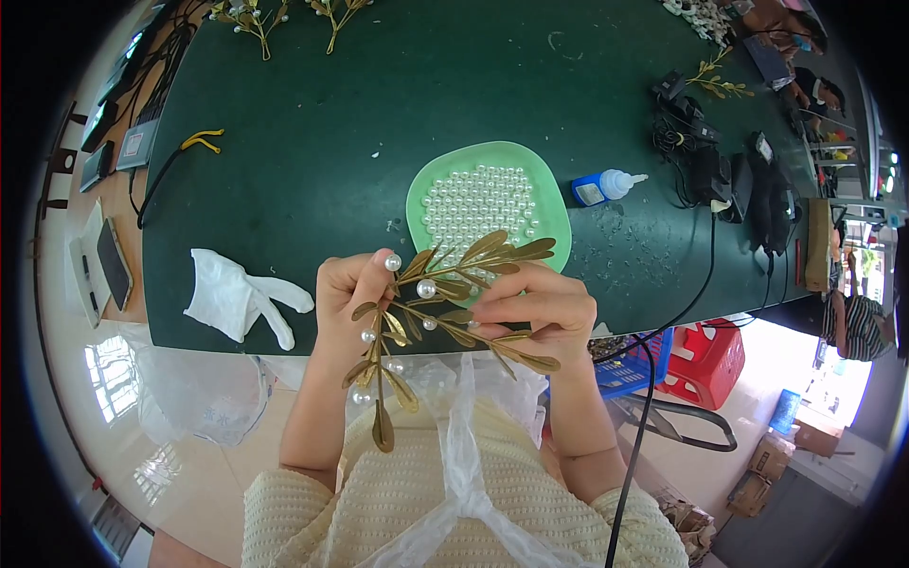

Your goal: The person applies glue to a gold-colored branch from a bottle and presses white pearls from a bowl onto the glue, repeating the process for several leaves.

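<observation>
My left hand pinches a gold leaf spray near its stem, over the table's front edge. Its thin branches spread right and downward, with several white pearl beads set among the leaves. My right hand is closed at the right-hand branches, its fingertips around a small pearl bead beside a stem. Whether that bead touches the stem I cannot tell. Just beyond the spray, a light green plate holds many loose pearl beads. Leaves cover the plate's near part.
On the dark green table are a blue glue bottle with a white nozzle, white finger gloves and black power adapters with cables. More gold sprays lie at the far edge. A red stool stands below right.
</observation>
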`<control>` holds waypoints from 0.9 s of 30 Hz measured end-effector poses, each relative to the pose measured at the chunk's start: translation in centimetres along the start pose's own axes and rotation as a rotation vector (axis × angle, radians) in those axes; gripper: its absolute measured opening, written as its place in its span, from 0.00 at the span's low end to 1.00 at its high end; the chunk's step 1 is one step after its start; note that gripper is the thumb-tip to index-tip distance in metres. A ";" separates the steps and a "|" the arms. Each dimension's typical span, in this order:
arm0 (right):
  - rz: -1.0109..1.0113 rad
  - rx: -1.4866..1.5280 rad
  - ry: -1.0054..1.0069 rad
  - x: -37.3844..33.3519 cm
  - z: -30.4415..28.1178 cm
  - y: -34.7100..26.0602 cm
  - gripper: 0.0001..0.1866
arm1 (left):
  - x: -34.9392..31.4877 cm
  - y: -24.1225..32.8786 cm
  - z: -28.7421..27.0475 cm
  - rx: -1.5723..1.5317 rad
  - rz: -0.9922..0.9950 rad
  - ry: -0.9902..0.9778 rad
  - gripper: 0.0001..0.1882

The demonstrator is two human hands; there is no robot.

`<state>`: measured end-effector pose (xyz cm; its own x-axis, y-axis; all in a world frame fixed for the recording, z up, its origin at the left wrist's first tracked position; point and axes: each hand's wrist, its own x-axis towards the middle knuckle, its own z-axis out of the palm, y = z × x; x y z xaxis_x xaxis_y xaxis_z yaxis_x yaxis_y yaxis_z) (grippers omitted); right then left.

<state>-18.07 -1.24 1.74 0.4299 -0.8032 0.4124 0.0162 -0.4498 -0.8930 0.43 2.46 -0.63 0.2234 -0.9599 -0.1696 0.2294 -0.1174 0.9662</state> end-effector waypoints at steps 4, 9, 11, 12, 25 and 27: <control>-0.007 -0.005 -0.002 -0.1 0.0 0.2 0.15 | 0.0 0.2 0.0 0.038 -0.024 0.011 0.21; 0.000 -0.015 -0.007 -0.1 0.0 0.2 0.15 | 0.0 0.2 0.1 0.023 -0.024 0.017 0.21; -0.002 -0.018 -0.005 -0.1 0.1 0.2 0.15 | -0.1 0.2 0.1 0.014 -0.025 0.021 0.21; -0.004 -0.021 -0.004 -0.1 0.2 0.1 0.15 | -0.2 0.1 0.0 0.014 -0.021 0.027 0.21; -0.013 -0.025 -0.005 -0.1 0.2 0.0 0.15 | 0.2 -1.4 -0.4 -0.096 0.092 0.039 0.21; -0.008 -0.040 -0.021 -0.1 0.2 -0.1 0.15 | 0.4 -1.5 -0.3 -0.111 0.120 0.024 0.21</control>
<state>-17.94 -1.00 1.72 0.4491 -0.7913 0.4150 -0.0165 -0.4717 -0.8816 0.46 2.34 -2.25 0.2779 -0.9587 -0.0599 0.3025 0.0281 0.9527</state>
